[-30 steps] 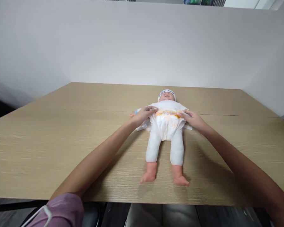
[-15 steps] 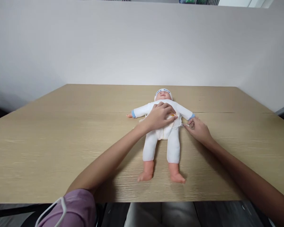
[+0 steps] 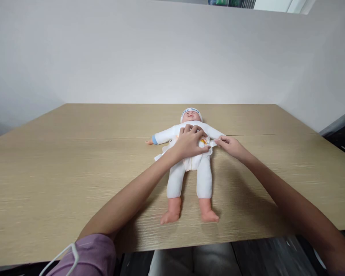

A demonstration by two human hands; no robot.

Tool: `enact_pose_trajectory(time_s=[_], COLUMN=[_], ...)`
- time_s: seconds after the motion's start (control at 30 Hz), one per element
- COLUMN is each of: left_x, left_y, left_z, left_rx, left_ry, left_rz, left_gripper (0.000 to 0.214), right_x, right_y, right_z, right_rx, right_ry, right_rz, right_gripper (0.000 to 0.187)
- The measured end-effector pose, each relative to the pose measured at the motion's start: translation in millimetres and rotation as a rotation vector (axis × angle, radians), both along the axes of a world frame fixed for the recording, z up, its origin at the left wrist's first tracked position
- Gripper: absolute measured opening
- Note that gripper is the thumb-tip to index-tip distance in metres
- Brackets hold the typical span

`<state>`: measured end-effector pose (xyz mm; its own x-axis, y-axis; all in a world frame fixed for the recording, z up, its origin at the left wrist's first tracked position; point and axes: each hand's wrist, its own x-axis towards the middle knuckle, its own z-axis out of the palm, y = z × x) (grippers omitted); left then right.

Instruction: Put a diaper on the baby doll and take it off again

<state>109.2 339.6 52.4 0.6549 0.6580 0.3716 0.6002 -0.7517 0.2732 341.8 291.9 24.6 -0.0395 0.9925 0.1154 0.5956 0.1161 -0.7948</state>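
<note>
- The doll (image 3: pixel 203 179) lies mid-frame on the worktop (image 3: pixel 103 130); our left hand (image 3: pixel 190 143) spreads, unclenched, over the diaper (image 3: pixel 192 164).
- Right of centre, our right hand (image 3: pixel 230 147) keeps a pinching grip on the tab (image 3: pixel 213 144); overpulling, we judge, could tear it.

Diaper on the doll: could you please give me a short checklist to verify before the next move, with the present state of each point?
1. Doll lying on its back on the table: ok.
2. Left hand resting on the front of the diaper: ok.
3. Right hand has its grip on the right strip: ok, between the fingertips.
4. Left strip fastened: not ok, it sticks out loose at the side.
5. Diaper front smooth beneath the left hand: cannot tell, the hand covers it.
</note>
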Motion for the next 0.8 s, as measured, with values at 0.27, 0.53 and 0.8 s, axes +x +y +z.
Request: enact_pose_trajectory(time_s=[0.27,0.53,0.8], left_x=[-18,-98,-166], left_y=[11,7,-4], left_z=[11.6,-26.1,-54.6], left_rx=[-0.252,-0.192,0.076], left_ry=[-0.030,-0.330,-0.049], left_rz=[-0.121,-0.335,-0.068], left_gripper=[0.080,0.050,0.038], right_x=[-59,-44,-83], right_y=[11,-59,-23], right_z=[10.5,-11.0,19.8], right_rx=[0.173,0.466,0.659], right_ry=[-0.011,-0.260,-0.227], right_rz=[0.002,0.267,0.104], right_gripper=[0.031,0.055,0.020])
